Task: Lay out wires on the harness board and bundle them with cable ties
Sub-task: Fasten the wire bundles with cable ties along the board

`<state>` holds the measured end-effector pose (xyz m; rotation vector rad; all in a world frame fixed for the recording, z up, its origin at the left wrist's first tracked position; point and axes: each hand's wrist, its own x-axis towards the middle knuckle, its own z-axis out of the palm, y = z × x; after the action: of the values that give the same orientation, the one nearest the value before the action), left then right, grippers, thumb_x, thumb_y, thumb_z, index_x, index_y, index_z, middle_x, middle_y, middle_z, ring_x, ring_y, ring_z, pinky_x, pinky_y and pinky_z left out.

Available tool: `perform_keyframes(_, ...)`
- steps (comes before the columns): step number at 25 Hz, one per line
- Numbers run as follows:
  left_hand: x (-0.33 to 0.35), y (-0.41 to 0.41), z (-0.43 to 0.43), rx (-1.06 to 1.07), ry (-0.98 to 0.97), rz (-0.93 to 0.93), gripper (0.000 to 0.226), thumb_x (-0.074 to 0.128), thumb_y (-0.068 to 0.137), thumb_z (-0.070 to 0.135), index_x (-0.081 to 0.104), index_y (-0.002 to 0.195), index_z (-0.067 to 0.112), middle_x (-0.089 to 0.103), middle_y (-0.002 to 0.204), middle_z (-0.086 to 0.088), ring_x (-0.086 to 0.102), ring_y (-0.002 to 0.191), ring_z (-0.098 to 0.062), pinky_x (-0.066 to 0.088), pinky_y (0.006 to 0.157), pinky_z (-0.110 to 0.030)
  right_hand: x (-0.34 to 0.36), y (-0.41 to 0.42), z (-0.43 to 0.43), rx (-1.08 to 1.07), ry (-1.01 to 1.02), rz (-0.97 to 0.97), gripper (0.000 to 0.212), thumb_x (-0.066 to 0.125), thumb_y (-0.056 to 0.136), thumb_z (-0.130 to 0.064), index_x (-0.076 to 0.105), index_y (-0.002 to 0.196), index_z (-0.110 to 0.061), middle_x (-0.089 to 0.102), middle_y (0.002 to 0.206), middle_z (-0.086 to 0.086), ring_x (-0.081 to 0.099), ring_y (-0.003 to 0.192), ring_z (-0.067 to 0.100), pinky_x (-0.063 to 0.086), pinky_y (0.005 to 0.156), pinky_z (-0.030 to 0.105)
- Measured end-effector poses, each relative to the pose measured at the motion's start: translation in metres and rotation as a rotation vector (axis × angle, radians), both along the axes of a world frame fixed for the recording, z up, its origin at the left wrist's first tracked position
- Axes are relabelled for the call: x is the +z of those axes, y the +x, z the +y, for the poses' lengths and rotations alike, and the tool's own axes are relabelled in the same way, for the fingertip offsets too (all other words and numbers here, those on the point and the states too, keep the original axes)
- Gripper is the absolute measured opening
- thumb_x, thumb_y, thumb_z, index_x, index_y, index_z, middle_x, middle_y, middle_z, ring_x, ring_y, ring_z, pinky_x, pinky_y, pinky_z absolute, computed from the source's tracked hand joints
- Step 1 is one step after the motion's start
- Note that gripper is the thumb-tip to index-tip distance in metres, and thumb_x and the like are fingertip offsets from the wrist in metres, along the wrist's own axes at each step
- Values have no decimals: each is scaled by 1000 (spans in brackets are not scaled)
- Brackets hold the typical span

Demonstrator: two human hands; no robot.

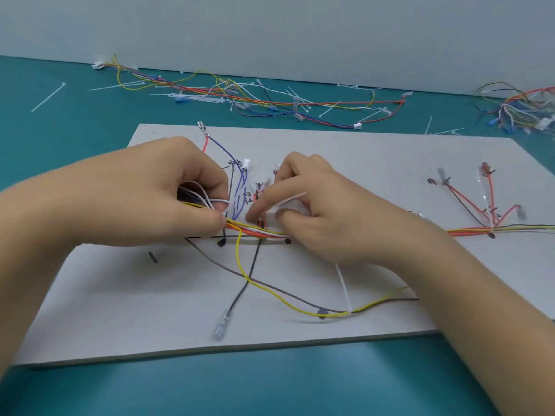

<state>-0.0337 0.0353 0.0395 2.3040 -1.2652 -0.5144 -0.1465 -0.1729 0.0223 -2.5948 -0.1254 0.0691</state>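
Board (pixel 150 295): pale, lower centre, under both hands
Left hand (pixel 168 190): pinches wire bundle (pixel 255 231), frame centre
Right hand (pixel 324 217): fingers curled round white cable tie (pixel 289 201)

Bright wires (pixel 255 231) on a pale harness board (pixel 120 310)
The harness board was off-white, patterned with black marker marks (pixel 153 257) — the wires across it were yellow, orange-red, white, blue and grey-brown. The cable tie (pixel 289 200) was milky white, the table mat (pixel 270 385) teal, the wall (pixel 270 31) pale grey.
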Motion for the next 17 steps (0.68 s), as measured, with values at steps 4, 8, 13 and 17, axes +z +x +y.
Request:
perform_keyframes(4,1,-2,0,-10,-2,-16,28,57,69,53,69,78,30,60,59,3,54,56,-20,55,60,-49,0,3,6,5,-71,41,29,50,93,-14,68,98,-37,47,95,-7,44,101,18,43,93,42)
perform_keyframes(8,2,-4,-1,-11,-3,-27,29,56,68,51,70,81,29,60,59,1,54,54,-20,56,58,-48,-3,6,13,42,-177,55,21,43,92,-17,54,93,-34,46,90,-9,41,94,20,34,82,40)
perform_keyframes(13,2,-5,-2,-20,-11,-17,32,55,66,52,71,82,29,60,59,0,55,55,-21,56,58,-49,-3,10,20,42,-224,60,21,38,93,-15,41,78,-30,47,87,-7,40,92,23,28,80,41)
perform_keyframes(17,2,-7,-3,-33,-58,-37,31,52,70,52,68,79,26,55,57,0,50,55,-21,49,54,-44,-4,10,19,41,-227,32,19,35,91,-18,37,76,-29,47,83,-8,39,88,22,28,83,41)
